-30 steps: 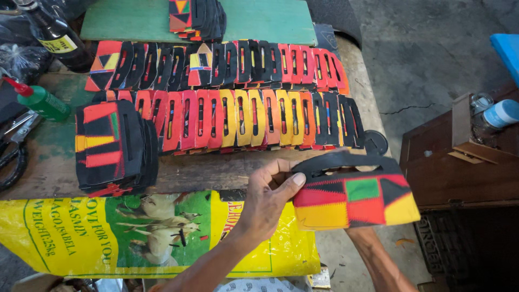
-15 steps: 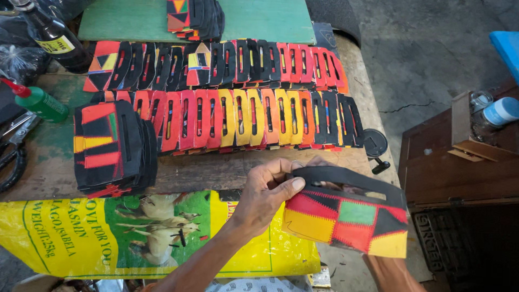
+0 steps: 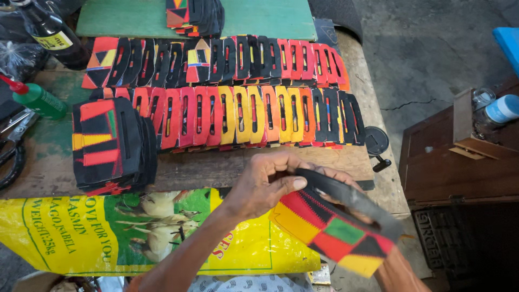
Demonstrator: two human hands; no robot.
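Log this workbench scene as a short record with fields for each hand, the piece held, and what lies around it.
Left hand: thumb pressed on the black strap of the piece
Right hand: mostly hidden beneath the piece
Held piece: patchwork fabric pouch, red, yellow, green, black, tilted
Bench: two overlapping rows of slotted fabric pieces
Left stack: patchwork pieces
Far left: green squeeze bottle
Front edge: yellow printed sack

Soft, even daylight fills my view, with no glare and only faint shadows. The patchwork piece (image 3: 335, 232) in my hands blurs slightly; the frame's edges curve outward.
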